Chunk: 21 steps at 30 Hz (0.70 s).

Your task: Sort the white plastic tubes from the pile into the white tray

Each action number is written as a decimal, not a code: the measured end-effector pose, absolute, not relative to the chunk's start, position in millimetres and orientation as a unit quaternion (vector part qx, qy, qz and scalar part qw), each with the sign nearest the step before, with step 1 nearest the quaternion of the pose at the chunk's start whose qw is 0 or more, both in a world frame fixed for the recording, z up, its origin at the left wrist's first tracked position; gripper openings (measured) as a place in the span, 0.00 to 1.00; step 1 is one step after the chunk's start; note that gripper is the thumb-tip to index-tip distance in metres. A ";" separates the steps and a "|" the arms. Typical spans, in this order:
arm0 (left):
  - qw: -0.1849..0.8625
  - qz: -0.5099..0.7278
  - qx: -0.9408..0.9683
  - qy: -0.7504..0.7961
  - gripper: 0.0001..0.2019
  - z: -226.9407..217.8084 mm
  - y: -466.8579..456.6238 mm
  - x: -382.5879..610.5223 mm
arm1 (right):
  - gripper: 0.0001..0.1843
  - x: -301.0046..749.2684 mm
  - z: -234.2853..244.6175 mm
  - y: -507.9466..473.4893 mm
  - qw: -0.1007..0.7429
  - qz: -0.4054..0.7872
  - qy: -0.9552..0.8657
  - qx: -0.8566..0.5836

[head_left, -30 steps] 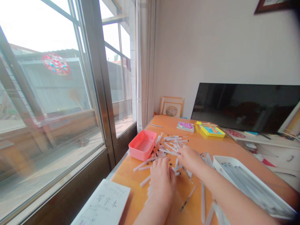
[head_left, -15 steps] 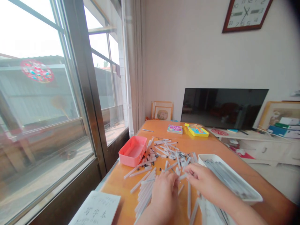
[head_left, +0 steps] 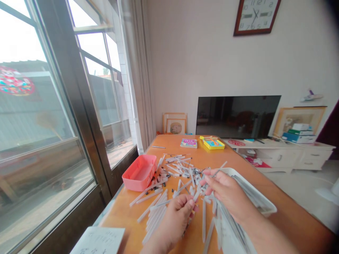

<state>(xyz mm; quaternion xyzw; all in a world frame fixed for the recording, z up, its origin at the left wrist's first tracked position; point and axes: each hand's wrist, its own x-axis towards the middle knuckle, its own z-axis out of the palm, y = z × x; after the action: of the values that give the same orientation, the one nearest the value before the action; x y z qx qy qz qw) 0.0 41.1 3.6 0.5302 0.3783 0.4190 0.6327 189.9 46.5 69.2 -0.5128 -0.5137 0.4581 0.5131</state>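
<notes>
My left hand (head_left: 177, 217) is closed, thumb and fingers pinching a whitish translucent pen barrel (head_left: 196, 194) that points up and away. My right hand (head_left: 225, 188), just right of it, is closed on a thin grey pen refill (head_left: 220, 168) that sticks out above the fingers. Beneath and left of my left hand lies a row of pen barrels (head_left: 156, 218). Beyond both hands spreads a loose heap of pen parts (head_left: 182, 165), with small black pieces (head_left: 173, 186) among them. The white tray (head_left: 270, 206) right of my right hand holds many grey refills (head_left: 245, 188).
A pink plastic basket (head_left: 136, 178) stands at the table's left side. A notebook (head_left: 100, 240) lies at the near left. Farther back are a pen (head_left: 159, 147), a purple booklet (head_left: 189, 143) and a yellow box (head_left: 213, 144). More long refills (head_left: 233, 222) lie below my right forearm.
The view has turned slightly right. My hands have moved apart from each other; the right one has lifted, and the grey refill now shows above its fingers.
</notes>
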 end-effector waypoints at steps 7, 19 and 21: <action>0.654 0.407 0.522 0.365 0.22 -2.0 42.7 -0.5 | 0.27 192.1 64.0 50.1 0.506 0.437 -0.525 -0.527; 0.669 0.389 0.541 0.330 0.19 5.3 37.5 -4.6 | 0.27 186.8 63.9 45.6 0.440 0.484 -0.535 -0.535; 0.682 0.385 0.533 0.322 0.20 6.4 36.7 -5.6 | 0.27 186.0 64.2 44.1 0.427 0.487 -0.545 -0.532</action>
<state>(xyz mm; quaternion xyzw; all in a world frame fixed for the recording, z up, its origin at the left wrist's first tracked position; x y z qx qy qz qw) -5.6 36.7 6.4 0.5328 0.3217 0.3848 0.6815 186.0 44.1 64.2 -0.5323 -0.5451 0.4868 0.4272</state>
